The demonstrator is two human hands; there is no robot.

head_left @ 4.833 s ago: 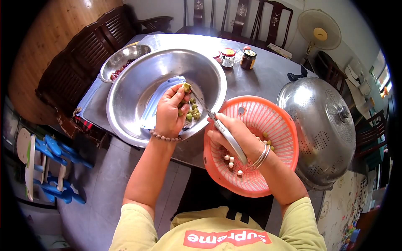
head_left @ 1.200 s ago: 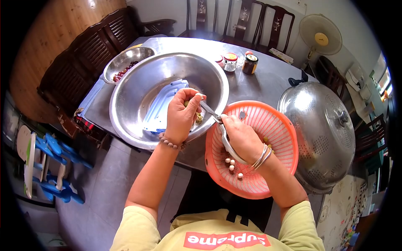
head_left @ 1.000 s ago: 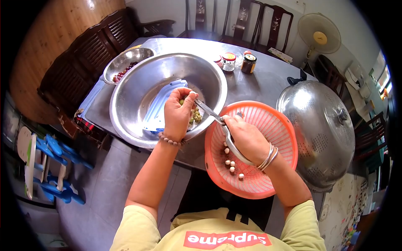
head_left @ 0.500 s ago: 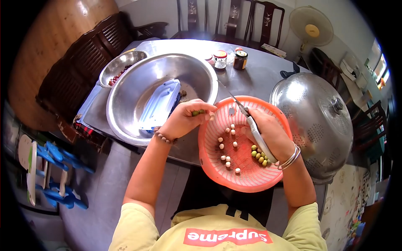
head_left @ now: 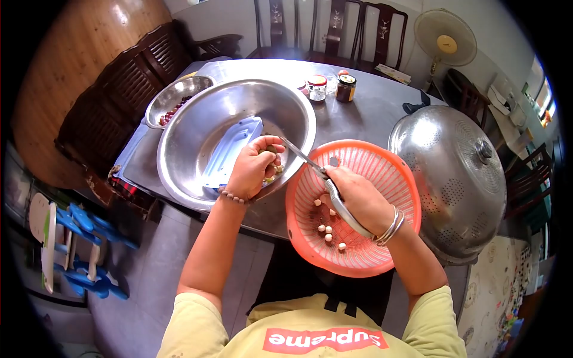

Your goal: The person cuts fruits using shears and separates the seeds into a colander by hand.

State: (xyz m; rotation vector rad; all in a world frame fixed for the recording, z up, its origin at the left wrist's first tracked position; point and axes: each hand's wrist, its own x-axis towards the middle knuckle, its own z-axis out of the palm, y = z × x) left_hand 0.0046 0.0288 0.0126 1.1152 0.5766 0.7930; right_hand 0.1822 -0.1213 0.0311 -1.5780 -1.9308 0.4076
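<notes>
Held over the edge of the big steel basin (head_left: 280, 104), my left hand (head_left: 250, 170) is closed around small green lotus seeds (head_left: 272, 148). My right hand (head_left: 361, 200) grips grey-handled shears (head_left: 307, 159), their pointed blades reaching to the left fingers. Beneath the right hand stands a pink plastic basket (head_left: 352, 269), with several peeled white seeds (head_left: 328, 230) on its bottom. My right hand and wrist cover the basket's right side. Inside the basin lies a pale blue plastic tray (head_left: 230, 146).
A smaller steel bowl (head_left: 156, 102) with red fruit (head_left: 173, 112) stands behind the basin. Two jars (head_left: 345, 88) are on the grey table (head_left: 370, 101). To the right sits a large perforated steel dome lid (head_left: 453, 179). Chairs and a fan (head_left: 444, 39) stand behind.
My left hand has turned and closed more, its fingers curling in over the basin's edge. The shears have moved left, tips now at that hand. Green seeds in the basket are now hidden.
</notes>
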